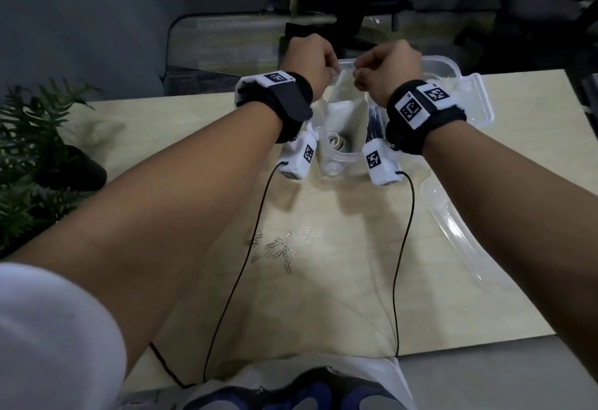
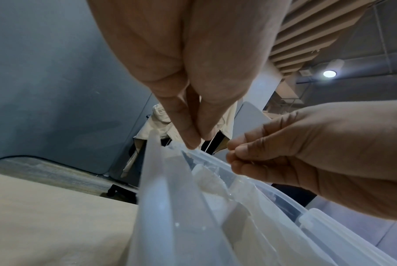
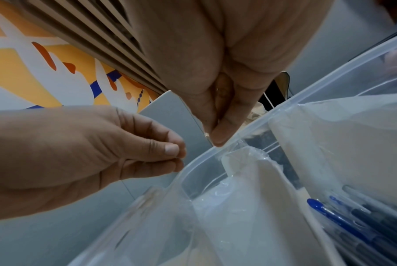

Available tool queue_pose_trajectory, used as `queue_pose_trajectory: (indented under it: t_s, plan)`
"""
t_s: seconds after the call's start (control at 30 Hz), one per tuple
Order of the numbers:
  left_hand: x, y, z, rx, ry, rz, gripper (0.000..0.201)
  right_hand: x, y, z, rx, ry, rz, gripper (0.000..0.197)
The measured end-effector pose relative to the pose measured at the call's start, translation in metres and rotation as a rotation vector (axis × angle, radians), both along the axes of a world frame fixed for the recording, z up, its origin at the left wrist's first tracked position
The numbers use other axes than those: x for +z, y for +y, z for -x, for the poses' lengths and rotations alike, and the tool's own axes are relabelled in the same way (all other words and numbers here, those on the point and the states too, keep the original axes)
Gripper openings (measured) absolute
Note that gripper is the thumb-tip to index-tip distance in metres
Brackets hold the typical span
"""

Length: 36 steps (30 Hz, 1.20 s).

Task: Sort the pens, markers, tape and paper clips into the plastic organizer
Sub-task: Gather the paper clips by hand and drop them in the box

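The clear plastic organizer [image 1: 453, 63] stands at the table's far edge, split by white dividers [image 3: 249, 180]. Blue and dark pens [image 3: 329, 212] lie in its right compartment. A tape roll [image 1: 336, 144] sits in a near one. Both hands hover over the far rim [image 3: 249, 133], close together. My left hand [image 2: 196, 142] pinches thumb to fingertip just above the rim. My right hand [image 3: 215, 138] pinches a small shiny clear strip, too thin to name for sure. Whether one strip spans both hands is unclear. Several paper clips [image 1: 278, 248] lie loose on the table nearer me.
A clear lid [image 1: 459, 231] lies on the table to the right of the clips. Another clear hinged flap [image 1: 479, 102] sticks out on the organizer's right. A potted fern [image 1: 32, 151] stands at the left edge. Wrist-camera cables [image 1: 246, 248] trail across the table.
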<state>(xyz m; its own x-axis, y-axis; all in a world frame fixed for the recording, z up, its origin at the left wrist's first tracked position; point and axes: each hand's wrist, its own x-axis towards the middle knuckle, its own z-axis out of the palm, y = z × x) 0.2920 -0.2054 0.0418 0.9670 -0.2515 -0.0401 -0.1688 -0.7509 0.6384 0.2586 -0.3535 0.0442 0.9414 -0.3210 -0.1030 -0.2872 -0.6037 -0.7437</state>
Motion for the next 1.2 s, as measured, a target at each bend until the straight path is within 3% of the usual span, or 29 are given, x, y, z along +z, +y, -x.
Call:
queue_pose_trajectory:
  t_s: [0.17,0.3,0.4,0.5,0.6,0.67,0.73,0.87,1.03,1.13,1.2]
  plan:
    - [0.009,0.012,0.008,0.049,-0.009,0.109,0.023,0.016,0.007,0.025,0.012,-0.034,-0.114,0.008]
    - [-0.004,0.06,0.033,0.064,-0.018,0.155,0.021,0.023,0.029,0.079,0.258,0.023,-0.302,0.013]
    - [-0.04,0.113,0.076,-0.013,0.074,-0.062,0.019,0.0,0.057,0.131,0.483,0.22,-0.378,0.008]
    - [-0.082,0.155,0.129,-0.199,0.265,-0.342,0.032,-0.049,0.076,0.171,0.672,0.368,-0.037,0.017]
    - [-0.108,0.181,0.179,-0.27,0.439,-0.453,0.064,-0.096,0.085,0.199,0.741,0.582,0.307,0.055]
    - [-0.12,0.186,0.205,-0.261,0.462,-0.446,0.086,-0.116,0.093,0.216,0.673,0.645,0.34,0.077]
    - [-0.13,0.182,0.223,-0.207,0.432,-0.386,0.093,-0.128,0.103,0.227,0.602,0.608,0.333,0.079]
    - [-0.148,0.168,0.244,-0.12,0.35,-0.266,0.083,-0.139,0.125,0.236,0.559,0.489,0.334,0.063]
    - [-0.155,0.162,0.245,-0.113,0.306,-0.194,0.051,-0.147,0.137,0.238,0.528,0.331,0.25,0.024]
    - [-0.158,0.159,0.248,-0.113,0.27,-0.148,0.033,-0.148,0.138,0.237,0.492,0.295,0.2,0.027]
    - [-0.159,0.159,0.25,-0.105,0.243,-0.126,0.038,-0.146,0.136,0.236,0.507,0.305,0.191,0.04]
